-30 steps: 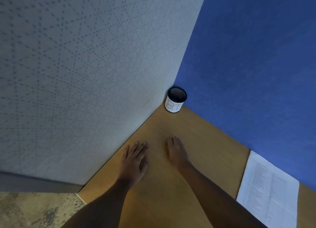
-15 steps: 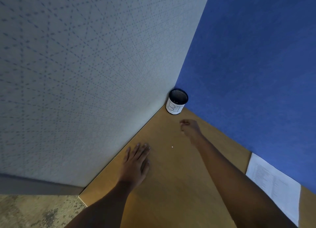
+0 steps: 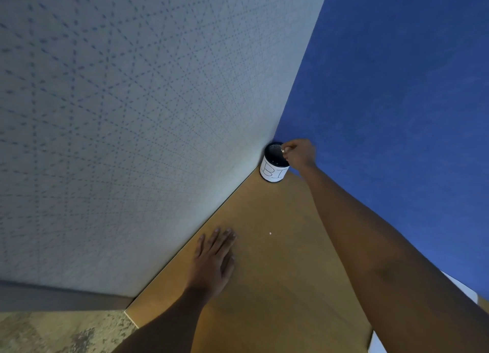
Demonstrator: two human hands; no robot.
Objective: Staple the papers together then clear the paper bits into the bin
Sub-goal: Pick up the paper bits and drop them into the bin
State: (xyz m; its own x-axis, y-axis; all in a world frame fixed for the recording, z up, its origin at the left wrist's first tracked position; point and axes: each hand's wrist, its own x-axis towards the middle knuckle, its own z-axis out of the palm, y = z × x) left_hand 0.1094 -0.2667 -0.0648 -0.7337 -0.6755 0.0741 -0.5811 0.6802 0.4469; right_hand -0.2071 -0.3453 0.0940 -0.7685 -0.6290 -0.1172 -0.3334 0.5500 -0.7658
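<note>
A small black mesh bin (image 3: 272,172) with a white label stands in the far corner of the wooden desk (image 3: 277,286). My right hand (image 3: 299,153) hovers over the bin's right rim, fingertips pinched on a small white paper bit (image 3: 283,150) above the opening. My left hand (image 3: 214,257) lies flat on the desk, fingers together, holding nothing. One tiny white paper bit (image 3: 270,233) rests on the desk to the right of my left hand. The stapled papers (image 3: 377,343) show only as white slivers behind my right arm.
A grey patterned partition (image 3: 132,114) closes the left side and a blue partition (image 3: 397,101) the right, meeting behind the bin. The desk's left edge drops to speckled floor (image 3: 53,331) at the bottom left.
My right hand lifted off the desk, closed into a pinch and travelled up to the bin's rim. The left hand stayed flat. A paper bit lies where the right hand was.
</note>
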